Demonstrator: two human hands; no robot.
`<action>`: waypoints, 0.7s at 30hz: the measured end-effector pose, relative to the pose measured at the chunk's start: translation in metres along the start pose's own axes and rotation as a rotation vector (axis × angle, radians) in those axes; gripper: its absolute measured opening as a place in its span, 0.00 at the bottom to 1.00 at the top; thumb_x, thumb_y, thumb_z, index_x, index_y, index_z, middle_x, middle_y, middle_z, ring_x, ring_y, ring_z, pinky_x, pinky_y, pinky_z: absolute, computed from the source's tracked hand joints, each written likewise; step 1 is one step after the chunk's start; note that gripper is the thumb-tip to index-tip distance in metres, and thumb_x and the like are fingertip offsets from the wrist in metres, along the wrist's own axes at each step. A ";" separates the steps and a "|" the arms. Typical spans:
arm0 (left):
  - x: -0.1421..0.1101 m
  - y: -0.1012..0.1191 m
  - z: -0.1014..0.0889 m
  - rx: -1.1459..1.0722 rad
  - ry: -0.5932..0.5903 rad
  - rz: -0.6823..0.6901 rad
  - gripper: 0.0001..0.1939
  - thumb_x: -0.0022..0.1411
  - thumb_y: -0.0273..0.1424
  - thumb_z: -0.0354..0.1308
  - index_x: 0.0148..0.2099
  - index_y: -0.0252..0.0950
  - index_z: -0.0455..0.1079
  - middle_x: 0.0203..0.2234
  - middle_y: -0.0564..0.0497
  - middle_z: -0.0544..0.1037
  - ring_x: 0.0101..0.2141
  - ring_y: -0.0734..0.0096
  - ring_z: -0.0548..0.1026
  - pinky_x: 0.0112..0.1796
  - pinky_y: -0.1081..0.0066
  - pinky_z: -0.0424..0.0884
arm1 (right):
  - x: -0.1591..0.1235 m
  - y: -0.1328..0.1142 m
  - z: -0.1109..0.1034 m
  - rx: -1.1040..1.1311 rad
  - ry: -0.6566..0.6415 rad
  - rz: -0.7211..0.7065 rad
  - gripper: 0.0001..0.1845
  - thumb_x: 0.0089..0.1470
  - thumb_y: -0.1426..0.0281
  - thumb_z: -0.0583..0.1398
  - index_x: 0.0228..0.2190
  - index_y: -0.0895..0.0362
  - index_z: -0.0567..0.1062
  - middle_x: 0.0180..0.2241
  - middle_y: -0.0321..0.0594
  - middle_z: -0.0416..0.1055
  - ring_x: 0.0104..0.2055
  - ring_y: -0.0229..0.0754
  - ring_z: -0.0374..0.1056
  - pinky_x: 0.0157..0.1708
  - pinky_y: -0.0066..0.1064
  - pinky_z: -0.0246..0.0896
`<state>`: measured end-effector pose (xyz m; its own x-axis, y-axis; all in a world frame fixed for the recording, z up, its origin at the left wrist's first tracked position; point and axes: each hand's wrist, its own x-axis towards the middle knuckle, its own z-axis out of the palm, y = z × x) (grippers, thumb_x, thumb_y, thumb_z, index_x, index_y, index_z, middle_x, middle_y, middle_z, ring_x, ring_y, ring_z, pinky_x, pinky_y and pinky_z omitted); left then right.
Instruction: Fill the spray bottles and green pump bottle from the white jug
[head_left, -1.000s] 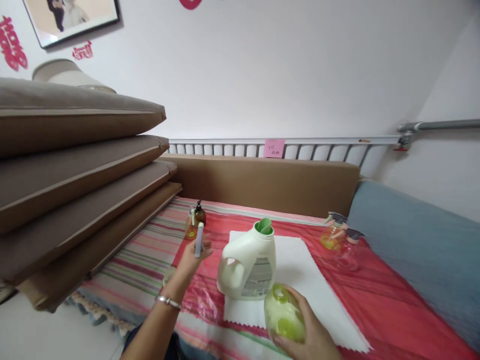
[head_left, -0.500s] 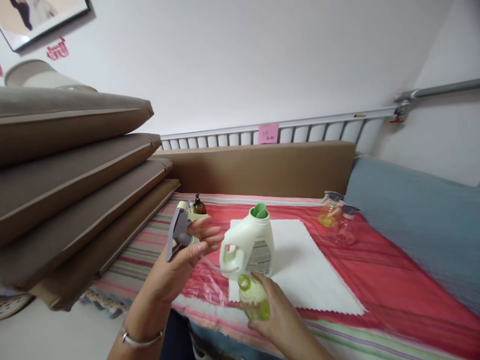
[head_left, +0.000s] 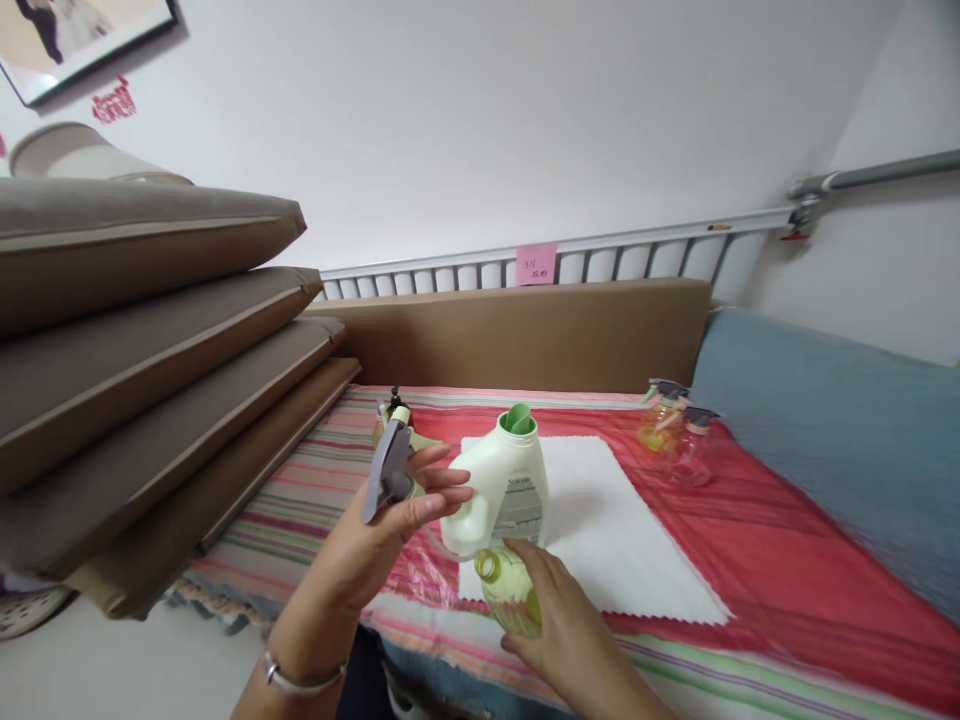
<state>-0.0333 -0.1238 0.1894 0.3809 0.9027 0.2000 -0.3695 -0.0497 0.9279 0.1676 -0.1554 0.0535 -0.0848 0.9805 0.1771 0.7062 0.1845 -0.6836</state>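
My left hand point(head_left: 409, 510) holds a grey and pale-yellow spray trigger head point(head_left: 390, 470) between thumb and palm, its fingers stretched out to the right. A thin clear dip tube point(head_left: 442, 545) slants down from it towards the right. In my right hand point(head_left: 551, 605) is a see-through yellow-green bottle point(head_left: 506, 590), gripped round its side. Its mouth is uncovered and tilted to the left, close to the tube's lower end; whether they touch I cannot tell. Just behind both hands stands a white detergent jug point(head_left: 517, 470) with a green pouring spout point(head_left: 517, 420).
The jug stands on a white scalloped-edge cloth point(head_left: 637, 550) over red sheeting point(head_left: 750, 520). Several spray bottles stand at the right, one clear with a pink collar point(head_left: 691, 460). A dark pump bottle point(head_left: 397, 403) is at the back left. Stacked brown cushions point(head_left: 150, 370) rise on the left.
My left hand has moved to the right and slightly down with the spray trigger head, bringing the tube nearer the bottle's mouth. My right hand and the bottle have hardly moved.
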 end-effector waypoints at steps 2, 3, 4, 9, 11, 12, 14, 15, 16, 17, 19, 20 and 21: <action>0.000 -0.001 0.000 0.008 -0.012 0.004 0.24 0.54 0.29 0.64 0.53 0.35 0.66 0.41 0.41 0.78 0.45 0.51 0.75 0.51 0.52 0.64 | 0.000 -0.001 -0.001 0.003 0.000 0.006 0.40 0.32 0.76 0.60 0.52 0.57 0.61 0.53 0.46 0.63 0.56 0.51 0.58 0.56 0.41 0.51; -0.001 -0.001 0.000 0.010 -0.017 0.003 0.24 0.54 0.29 0.64 0.53 0.35 0.66 0.41 0.41 0.78 0.45 0.51 0.75 0.51 0.52 0.64 | -0.001 -0.002 -0.002 0.011 0.000 0.009 0.40 0.32 0.76 0.60 0.52 0.57 0.62 0.53 0.46 0.63 0.56 0.51 0.58 0.56 0.41 0.51; -0.001 -0.001 0.001 0.010 -0.020 0.001 0.23 0.54 0.29 0.64 0.53 0.35 0.66 0.41 0.41 0.78 0.45 0.51 0.75 0.51 0.52 0.64 | -0.001 -0.003 -0.002 0.021 -0.001 0.015 0.40 0.31 0.76 0.60 0.52 0.57 0.62 0.52 0.46 0.63 0.56 0.51 0.58 0.56 0.41 0.52; -0.002 -0.004 0.004 0.012 -0.019 -0.017 0.24 0.53 0.29 0.65 0.52 0.37 0.67 0.42 0.42 0.78 0.45 0.51 0.75 0.51 0.53 0.65 | -0.004 -0.002 -0.002 0.083 0.000 0.041 0.40 0.30 0.78 0.59 0.51 0.56 0.62 0.51 0.46 0.65 0.54 0.50 0.60 0.54 0.40 0.55; -0.004 -0.004 0.005 0.022 -0.019 -0.024 0.24 0.52 0.29 0.65 0.52 0.37 0.68 0.42 0.42 0.77 0.46 0.51 0.74 0.51 0.53 0.65 | -0.004 0.000 -0.001 0.098 0.011 0.037 0.40 0.31 0.77 0.59 0.51 0.55 0.61 0.51 0.46 0.64 0.54 0.50 0.60 0.54 0.41 0.55; -0.005 -0.005 0.006 0.026 -0.024 -0.022 0.24 0.53 0.29 0.65 0.53 0.38 0.67 0.43 0.42 0.77 0.46 0.50 0.74 0.51 0.53 0.65 | -0.004 0.001 0.000 0.102 0.010 0.043 0.41 0.31 0.77 0.59 0.52 0.55 0.60 0.52 0.46 0.64 0.55 0.50 0.60 0.54 0.41 0.55; -0.009 -0.005 0.007 0.034 -0.041 -0.020 0.24 0.53 0.29 0.64 0.53 0.38 0.67 0.43 0.43 0.77 0.46 0.50 0.74 0.51 0.52 0.65 | -0.004 0.003 0.001 0.106 0.002 0.063 0.41 0.32 0.77 0.60 0.52 0.55 0.59 0.52 0.46 0.63 0.55 0.51 0.60 0.55 0.43 0.54; -0.011 -0.005 0.008 0.040 -0.048 -0.021 0.24 0.53 0.29 0.64 0.53 0.39 0.67 0.43 0.43 0.77 0.46 0.50 0.74 0.50 0.52 0.65 | -0.004 0.004 0.001 0.108 -0.001 0.071 0.42 0.32 0.76 0.60 0.53 0.55 0.59 0.53 0.47 0.63 0.56 0.52 0.59 0.55 0.44 0.54; -0.013 -0.005 0.009 0.048 -0.053 -0.025 0.24 0.53 0.29 0.64 0.53 0.39 0.67 0.43 0.43 0.77 0.46 0.50 0.74 0.50 0.52 0.66 | -0.004 0.004 0.002 0.111 -0.003 0.076 0.42 0.31 0.76 0.61 0.53 0.55 0.58 0.53 0.47 0.63 0.56 0.52 0.59 0.55 0.44 0.54; -0.014 -0.006 0.010 0.060 -0.055 -0.029 0.24 0.53 0.29 0.64 0.53 0.39 0.67 0.44 0.43 0.77 0.46 0.50 0.74 0.50 0.52 0.66 | -0.004 0.004 0.001 0.114 -0.002 0.078 0.43 0.31 0.76 0.61 0.53 0.55 0.58 0.53 0.47 0.63 0.55 0.52 0.59 0.55 0.44 0.54; -0.015 -0.007 0.012 0.091 -0.057 -0.039 0.24 0.53 0.29 0.64 0.53 0.39 0.67 0.44 0.43 0.76 0.47 0.50 0.73 0.49 0.53 0.67 | -0.005 0.003 0.000 0.113 0.001 0.066 0.42 0.31 0.77 0.60 0.53 0.55 0.59 0.52 0.46 0.63 0.55 0.51 0.60 0.55 0.43 0.54; -0.015 -0.009 0.012 0.109 -0.057 -0.044 0.24 0.53 0.29 0.64 0.53 0.40 0.67 0.45 0.43 0.76 0.47 0.50 0.73 0.49 0.54 0.66 | -0.005 0.001 -0.001 0.109 0.000 0.050 0.42 0.31 0.77 0.60 0.52 0.55 0.59 0.52 0.46 0.63 0.55 0.51 0.59 0.55 0.43 0.54; -0.013 -0.011 0.013 0.129 -0.058 -0.050 0.24 0.53 0.30 0.64 0.53 0.40 0.67 0.45 0.43 0.76 0.48 0.51 0.72 0.49 0.55 0.66 | -0.006 -0.002 -0.002 0.103 0.003 0.028 0.41 0.31 0.76 0.60 0.52 0.55 0.60 0.52 0.46 0.63 0.55 0.51 0.59 0.55 0.42 0.54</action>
<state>-0.0232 -0.1409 0.1807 0.4456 0.8795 0.1671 -0.2382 -0.0634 0.9691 0.1683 -0.1620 0.0551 -0.0644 0.9852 0.1590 0.6325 0.1636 -0.7571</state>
